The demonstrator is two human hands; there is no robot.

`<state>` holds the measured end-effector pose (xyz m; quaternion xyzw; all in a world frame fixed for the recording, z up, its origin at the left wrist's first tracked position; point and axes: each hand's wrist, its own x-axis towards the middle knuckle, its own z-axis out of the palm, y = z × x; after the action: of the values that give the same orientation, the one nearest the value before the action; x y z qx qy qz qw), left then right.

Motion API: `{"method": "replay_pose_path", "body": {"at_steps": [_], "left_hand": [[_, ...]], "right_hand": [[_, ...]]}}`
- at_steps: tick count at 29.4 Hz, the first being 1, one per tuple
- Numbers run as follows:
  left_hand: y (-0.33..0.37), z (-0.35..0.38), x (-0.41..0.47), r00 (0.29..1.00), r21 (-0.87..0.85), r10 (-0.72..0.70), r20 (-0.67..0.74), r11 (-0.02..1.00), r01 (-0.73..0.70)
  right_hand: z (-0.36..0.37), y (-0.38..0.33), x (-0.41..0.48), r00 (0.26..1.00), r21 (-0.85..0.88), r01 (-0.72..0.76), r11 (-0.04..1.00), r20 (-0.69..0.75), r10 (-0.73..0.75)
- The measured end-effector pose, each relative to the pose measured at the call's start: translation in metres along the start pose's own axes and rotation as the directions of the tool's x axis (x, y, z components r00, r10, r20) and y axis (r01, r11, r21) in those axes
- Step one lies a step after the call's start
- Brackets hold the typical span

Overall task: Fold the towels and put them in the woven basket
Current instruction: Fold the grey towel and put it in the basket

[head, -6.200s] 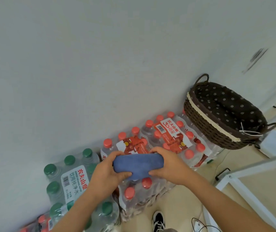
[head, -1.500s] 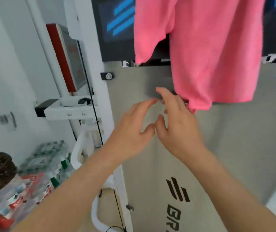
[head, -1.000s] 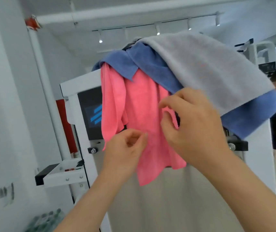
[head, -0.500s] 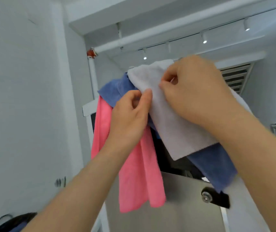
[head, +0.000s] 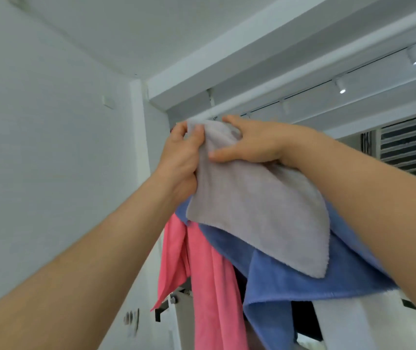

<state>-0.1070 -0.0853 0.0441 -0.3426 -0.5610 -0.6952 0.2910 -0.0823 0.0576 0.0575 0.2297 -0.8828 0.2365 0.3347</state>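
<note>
Two bare arms reach up toward the ceiling as a person takes hold of a grey towel (head: 260, 213) at the top of a pile of hanging cloths. The left hand (head: 180, 157) is clenched on the towel's upper left corner, thumb in front and fingers behind the fabric. The right hand (head: 250, 142) grips the top edge just beside it, thumb pressed across the front of the cloth and fingers curled over the back. The grey towel hangs down from both hands and lies over a blue towel (head: 300, 281), which spreads below and to the right. A pink towel (head: 209, 286) hangs lower left, partly beneath the blue one. White walls and a ceiling beam (head: 265, 41) fill the far background. The basket is out of frame.
</note>
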Motion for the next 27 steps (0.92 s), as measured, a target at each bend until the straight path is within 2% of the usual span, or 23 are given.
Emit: {"method": "replay_pose_path", "body": {"at_steps": [1, 3, 4, 5, 6, 7, 8, 9, 10, 11, 12, 13, 15, 17, 19, 21, 22, 23, 24, 25, 26, 27], "left_hand": [[0.005, -0.001, 0.005, 1.0, -0.052, 0.011, -0.01, 0.999, -0.012], [0.011, -0.009, 0.013, 0.998, -0.168, 0.01, -0.069, 0.986, -0.022], [0.013, -0.014, 0.015, 0.994, -0.224, 0.001, -0.11, 0.974, -0.026], [0.014, -0.021, 0.018, 0.988, -0.272, -0.033, -0.153, 0.962, -0.01], [0.015, -0.03, 0.022, 0.969, -0.209, -0.055, -0.242, 0.978, 0.003], [0.013, -0.04, 0.029, 0.939, -0.059, -0.049, -0.34, 0.998, 0.031], [0.012, -0.049, 0.034, 0.908, 0.015, -0.085, -0.411, 0.995, 0.1], [0.012, -0.055, 0.038, 0.897, 0.108, -0.095, -0.431, 0.982, 0.156], [0.006, -0.058, 0.037, 0.907, 0.236, -0.066, -0.415, 0.955, 0.177], [0.0, -0.057, 0.032, 0.927, 0.288, -0.08, -0.366, 0.938, 0.195], [-0.006, -0.054, 0.019, 0.967, 0.336, -0.079, -0.243, 0.928, 0.16], [-0.014, -0.05, 0.007, 0.993, 0.431, -0.087, -0.081, 0.895, 0.114], [-0.031, -0.046, -0.005, 0.989, 0.447, -0.072, 0.126, 0.894, 0.008], [-0.04, -0.043, -0.01, 0.989, 0.491, 0.0, 0.15, 0.868, -0.074], [-0.038, -0.043, -0.009, 0.986, 0.443, -0.051, 0.159, 0.896, -0.025], [-0.037, -0.05, -0.011, 0.978, 0.26, -0.132, 0.159, 0.962, 0.087], [-0.04, -0.056, -0.014, 0.972, 0.122, -0.202, 0.119, 0.975, 0.187], [-0.045, -0.062, -0.016, 0.961, -0.004, -0.27, 0.066, 0.963, 0.271], [-0.05, -0.068, -0.017, 0.947, -0.096, -0.319, 0.034, 0.942, 0.321], [-0.056, -0.073, -0.018, 0.942, -0.117, -0.336, 0.007, 0.935, 0.334], [-0.06, -0.076, -0.018, 0.939, -0.128, -0.344, 0.009, 0.931, 0.342], [-0.062, -0.077, -0.019, 0.943, -0.108, -0.333, 0.021, 0.937, 0.334]], "right_hand": [[-0.004, 0.003, 0.002, 1.0, 0.168, -0.003, 0.986, -0.002, 0.004], [-0.011, 0.011, 0.0, 0.994, 0.476, -0.093, 0.874, 0.095, 0.054], [-0.011, 0.015, -0.003, 0.988, 0.545, -0.142, 0.827, 0.133, 0.082], [-0.008, 0.02, -0.006, 0.985, 0.519, -0.167, 0.838, 0.133, 0.113], [-0.003, 0.025, -0.007, 0.986, 0.393, -0.163, 0.905, 0.106, 0.132], [0.003, 0.027, -0.007, 0.99, 0.2, -0.133, 0.971, 0.076, 0.12], [0.008, 0.026, -0.007, 0.994, 0.019, -0.084, 0.996, 0.068, 0.083], [0.012, 0.025, -0.006, 0.994, -0.097, -0.046, 0.994, 0.093, 0.056], [0.014, 0.02, -0.006, 0.989, -0.144, -0.041, 0.989, 0.138, 0.061], [0.014, 0.015, -0.006, 0.985, -0.171, -0.038, 0.985, 0.16, 0.066], [0.013, 0.011, -0.007, 0.987, -0.199, -0.029, 0.98, 0.148, 0.059], [0.014, 0.009, -0.005, 0.994, -0.229, -0.018, 0.973, 0.101, 0.042], [0.025, 0.005, 0.0, 0.999, -0.33, 0.016, 0.944, -0.038, -0.03], [0.039, 0.0, 0.004, 0.982, -0.448, 0.011, 0.894, -0.164, -0.094], [0.041, 0.004, 0.01, 0.968, -0.463, -0.001, 0.886, -0.222, -0.116], [0.036, 0.014, 0.022, 0.945, -0.278, -0.043, 0.96, -0.324, -0.052], [0.034, 0.02, 0.028, 0.925, -0.069, -0.06, 0.996, -0.379, 0.029], [0.034, 0.026, 0.033, 0.903, 0.234, -0.048, 0.971, -0.406, 0.142], [0.032, 0.029, 0.036, 0.877, 0.538, -0.004, 0.843, -0.403, 0.262], [0.029, 0.03, 0.036, 0.841, 0.757, 0.059, 0.65, -0.389, 0.377], [0.023, 0.03, 0.034, 0.793, 0.876, 0.157, 0.456, -0.387, 0.47], [0.014, 0.029, 0.032, 0.741, 0.921, 0.277, 0.275, -0.387, 0.548]]}}
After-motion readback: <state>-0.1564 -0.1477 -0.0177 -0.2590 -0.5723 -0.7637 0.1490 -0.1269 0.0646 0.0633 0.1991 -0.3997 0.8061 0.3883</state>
